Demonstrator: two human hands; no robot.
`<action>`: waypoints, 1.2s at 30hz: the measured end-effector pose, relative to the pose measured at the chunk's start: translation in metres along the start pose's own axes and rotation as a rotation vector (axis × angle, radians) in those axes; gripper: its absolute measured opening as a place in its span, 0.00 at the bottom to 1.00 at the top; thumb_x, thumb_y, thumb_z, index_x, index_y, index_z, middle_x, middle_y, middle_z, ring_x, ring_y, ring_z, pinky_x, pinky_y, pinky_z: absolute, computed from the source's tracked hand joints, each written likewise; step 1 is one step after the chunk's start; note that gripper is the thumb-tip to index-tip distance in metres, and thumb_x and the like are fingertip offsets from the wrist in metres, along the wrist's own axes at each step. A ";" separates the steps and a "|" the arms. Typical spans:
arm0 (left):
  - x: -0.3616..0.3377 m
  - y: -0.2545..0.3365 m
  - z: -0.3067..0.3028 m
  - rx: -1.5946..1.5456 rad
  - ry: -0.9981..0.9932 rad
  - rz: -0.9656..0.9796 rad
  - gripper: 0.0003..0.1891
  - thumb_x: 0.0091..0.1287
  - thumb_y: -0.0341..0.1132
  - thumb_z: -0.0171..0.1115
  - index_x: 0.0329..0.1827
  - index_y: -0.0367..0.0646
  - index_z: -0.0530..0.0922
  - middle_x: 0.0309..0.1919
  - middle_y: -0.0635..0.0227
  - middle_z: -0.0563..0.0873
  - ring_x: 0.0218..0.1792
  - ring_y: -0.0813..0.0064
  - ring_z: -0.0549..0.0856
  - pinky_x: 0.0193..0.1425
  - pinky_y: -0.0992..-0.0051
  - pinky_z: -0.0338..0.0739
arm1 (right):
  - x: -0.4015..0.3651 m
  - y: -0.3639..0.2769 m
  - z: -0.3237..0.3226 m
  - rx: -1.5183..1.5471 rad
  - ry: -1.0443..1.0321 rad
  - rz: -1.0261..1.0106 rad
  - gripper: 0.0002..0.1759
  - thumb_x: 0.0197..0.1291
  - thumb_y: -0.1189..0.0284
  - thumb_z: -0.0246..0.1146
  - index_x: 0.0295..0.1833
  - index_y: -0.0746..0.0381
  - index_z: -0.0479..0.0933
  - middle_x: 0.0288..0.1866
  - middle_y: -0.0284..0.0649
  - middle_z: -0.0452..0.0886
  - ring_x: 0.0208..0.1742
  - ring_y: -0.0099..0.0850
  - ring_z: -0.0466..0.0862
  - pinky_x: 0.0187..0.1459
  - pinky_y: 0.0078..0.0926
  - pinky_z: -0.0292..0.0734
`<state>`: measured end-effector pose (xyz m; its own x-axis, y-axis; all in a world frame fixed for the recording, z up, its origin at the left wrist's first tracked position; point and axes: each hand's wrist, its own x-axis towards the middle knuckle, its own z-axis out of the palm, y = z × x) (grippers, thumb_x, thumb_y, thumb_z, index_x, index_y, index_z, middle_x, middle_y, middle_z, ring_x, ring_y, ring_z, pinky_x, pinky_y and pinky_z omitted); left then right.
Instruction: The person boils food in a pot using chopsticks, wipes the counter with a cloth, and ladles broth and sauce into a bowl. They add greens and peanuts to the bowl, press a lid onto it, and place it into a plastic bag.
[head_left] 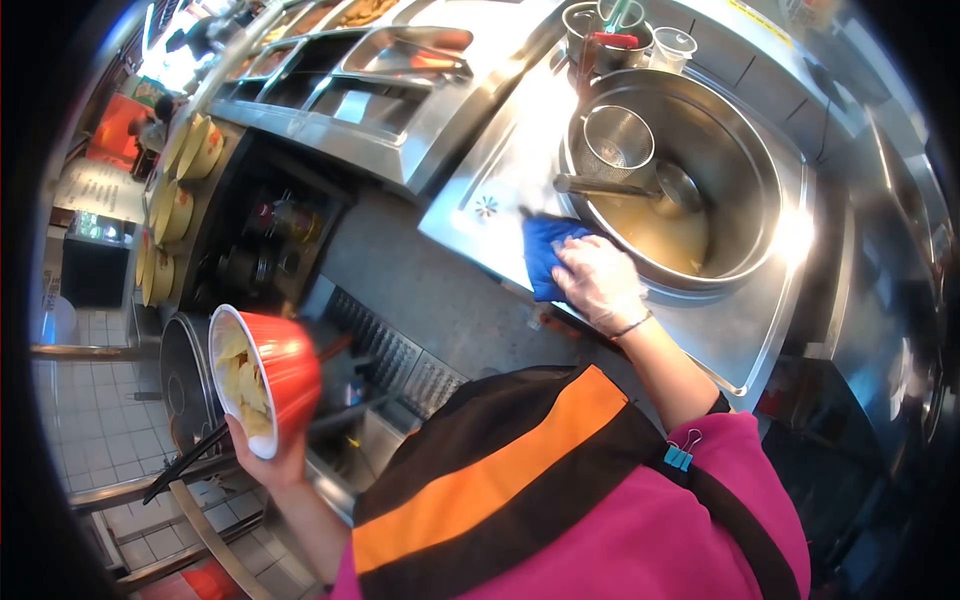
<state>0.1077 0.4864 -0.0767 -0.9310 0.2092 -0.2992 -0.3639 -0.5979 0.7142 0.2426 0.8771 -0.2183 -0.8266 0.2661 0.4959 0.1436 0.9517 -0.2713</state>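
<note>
My left hand (268, 466) grips a red bowl (290, 362) with a white inside, tilted so that its opening faces left. Pale yellowish pieces of food (243, 378) lie in the bowl. In a clear plastic glove, my right hand (603, 285) is closed on a blue cloth (545, 262) at the front edge of the steel counter (490, 240). Just beyond that hand stands a large steel pot (765, 200) with cloudy liquid inside. A mesh strainer (617, 140) and a ladle (680, 190) rest at the pot, their handles pointing left.
Steel food trays (405, 50) line the counter at the upper left. Yellow bowls (175, 212) are stacked at the far left. A smaller pot with utensils (585, 35) and a clear plastic cup (673, 48) stand behind the large pot. A black handle (185, 462) projects near my left hand.
</note>
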 end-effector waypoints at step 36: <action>0.014 -0.001 0.022 0.071 0.035 -0.049 0.29 0.66 0.51 0.41 0.68 0.50 0.53 0.66 0.60 0.59 0.65 0.54 0.59 0.62 0.40 0.50 | -0.045 -0.022 -0.014 -0.005 -0.221 0.090 0.26 0.40 0.72 0.59 0.52 0.56 0.71 0.54 0.40 0.71 0.57 0.38 0.67 0.56 0.38 0.60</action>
<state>0.0946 0.5069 -0.0672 -0.9108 0.2089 -0.3561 -0.4114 -0.5311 0.7407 0.2842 0.8460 -0.2236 -0.9094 0.3102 0.2771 0.2242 0.9266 -0.3018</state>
